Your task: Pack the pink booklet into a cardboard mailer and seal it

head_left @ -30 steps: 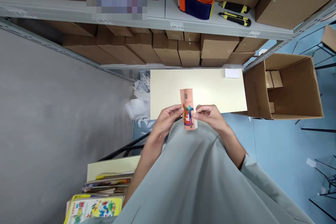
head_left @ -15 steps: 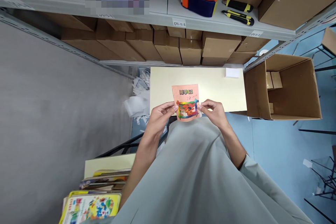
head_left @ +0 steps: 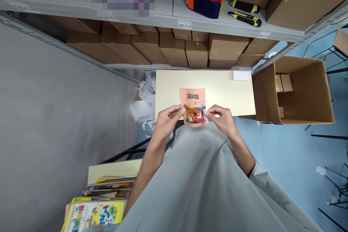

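Note:
A pink booklet (head_left: 193, 98) with a colourful picture and printed characters on its cover is held up over the near edge of the cream table (head_left: 228, 94). My left hand (head_left: 169, 119) pinches its left edge between thumb and fingers. On the opposite edge, my right hand (head_left: 219, 116) grips it the same way, thumb on the cover. The back of the booklet is hidden. A small white stack of paper or card (head_left: 240, 75) lies at the table's far right corner.
Above the table runs a grey shelf (head_left: 163, 18) with cardboard boxes, a tape roll (head_left: 203, 3) and two utility knives (head_left: 245, 12). An open carton (head_left: 304, 98) stands at the right. Books (head_left: 95, 212) are piled lower left; crumpled white paper (head_left: 145, 105) lies left of the table.
Both hands keep their hold on the booklet, which has barely moved. The view has shifted very slightly.

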Available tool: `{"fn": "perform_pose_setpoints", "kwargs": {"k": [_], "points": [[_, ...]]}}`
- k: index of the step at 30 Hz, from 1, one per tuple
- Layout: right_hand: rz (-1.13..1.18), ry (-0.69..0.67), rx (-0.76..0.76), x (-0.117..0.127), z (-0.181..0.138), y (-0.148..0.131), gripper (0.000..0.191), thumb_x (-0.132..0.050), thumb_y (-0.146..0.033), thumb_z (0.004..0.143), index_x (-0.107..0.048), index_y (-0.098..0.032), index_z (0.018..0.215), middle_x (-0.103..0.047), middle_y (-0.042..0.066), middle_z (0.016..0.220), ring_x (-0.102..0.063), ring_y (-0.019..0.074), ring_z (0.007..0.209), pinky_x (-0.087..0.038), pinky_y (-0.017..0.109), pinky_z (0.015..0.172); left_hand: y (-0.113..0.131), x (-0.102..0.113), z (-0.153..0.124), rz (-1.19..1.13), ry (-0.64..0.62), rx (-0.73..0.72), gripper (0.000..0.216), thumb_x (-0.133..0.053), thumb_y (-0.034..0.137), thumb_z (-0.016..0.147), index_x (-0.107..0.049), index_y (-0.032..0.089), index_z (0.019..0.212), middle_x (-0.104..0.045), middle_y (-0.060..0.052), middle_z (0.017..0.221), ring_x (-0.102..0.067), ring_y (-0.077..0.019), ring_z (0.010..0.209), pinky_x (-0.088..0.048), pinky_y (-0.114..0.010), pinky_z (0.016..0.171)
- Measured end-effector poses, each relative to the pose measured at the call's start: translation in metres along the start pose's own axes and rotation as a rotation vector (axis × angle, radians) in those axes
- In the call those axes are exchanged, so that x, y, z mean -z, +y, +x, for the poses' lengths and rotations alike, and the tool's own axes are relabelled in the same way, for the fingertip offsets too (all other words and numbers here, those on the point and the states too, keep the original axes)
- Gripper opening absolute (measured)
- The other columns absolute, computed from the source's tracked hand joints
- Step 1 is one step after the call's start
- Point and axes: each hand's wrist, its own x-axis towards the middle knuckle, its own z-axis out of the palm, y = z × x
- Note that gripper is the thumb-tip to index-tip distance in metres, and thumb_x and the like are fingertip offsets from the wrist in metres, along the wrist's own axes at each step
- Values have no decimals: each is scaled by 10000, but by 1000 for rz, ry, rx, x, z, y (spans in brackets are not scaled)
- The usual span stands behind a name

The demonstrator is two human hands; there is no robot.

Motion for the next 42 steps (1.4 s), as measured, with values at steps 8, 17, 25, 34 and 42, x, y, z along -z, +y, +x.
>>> {"fn": "perform_pose_setpoints", "kwargs": {"k": [8, 17, 25, 34, 42], "points": [[-17, 34, -4, 7, 4, 13, 481, -826, -698, 860, -825, -217, 863, -766, 47, 870, -705, 188, 807, -601, 326, 781, 4, -3, -8, 8, -2, -7, 659, -1007, 692, 573, -870, 174, 956, -838, -123, 974, -753, -287, 987, -633, -408, 927], [0, -24, 8, 14, 3, 19, 460, -799, -689, 898, -858, -233, 923, -778, 52, 907, -719, 202, 854, -604, 343, 817, -1, -8, -6, -4, 14, -10, 645, -1014, 686, 548, -863, 186, 927, -834, -108, 958, -751, -287, 1006, -624, -403, 940], [-3, -66, 34, 14, 4, 16, 481, -760, -707, 926, -857, -235, 922, -762, 48, 892, -713, 200, 851, -604, 340, 816, -5, -8, -3, 4, 40, -31, 625, -1007, 670, 582, -862, 192, 958, -835, -108, 999, -750, -282, 1015, -623, -406, 954], [-4, -104, 25, 17, 4, 16, 490, -730, -705, 953, -855, -232, 931, -768, 54, 917, -723, 202, 879, -600, 338, 847, -8, -10, -3, 8, 53, -28, 651, -989, 689, 595, -855, 183, 980, -832, -111, 1008, -749, -290, 1026, -622, -412, 957], [-12, -112, 2, 16, 5, 21, 531, -716, -745, 937, -874, -238, 951, -790, 67, 938, -738, 217, 883, -608, 353, 854, -10, -11, -4, 11, 50, -25, 594, -976, 647, 648, -850, 188, 1004, -836, -108, 1049, -750, -272, 1017, -612, -386, 953]]}}
